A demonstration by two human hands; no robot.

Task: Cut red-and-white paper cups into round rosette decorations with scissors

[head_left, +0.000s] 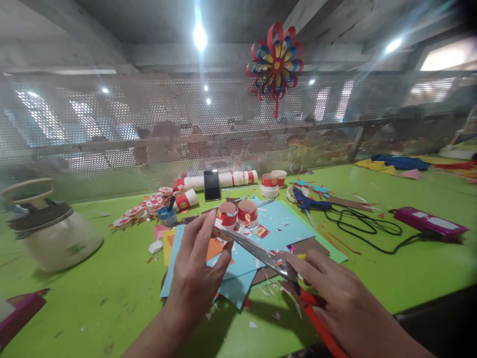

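My left hand (196, 271) is closed on a small piece of paper cup (222, 232), pinched between thumb and fingers. In my right hand (341, 291) is a pair of scissors (261, 252) with red handles, the blades reaching left to the held piece. Whether the blades touch it I cannot tell. Just beyond the fingers, two red-and-white cut cup rings (247, 214) stand on light blue paper sheets (288, 221). Small red and white scraps (262, 231) lie scattered around them.
A blue glue gun (311, 201) trails a black cable to a purple power strip (428, 222) at right. Behind lie stacked paper cups (238, 179) and a phone (212, 185). A white jar-shaped container (55, 238) stands left. A paper flower (276, 64) hangs above.
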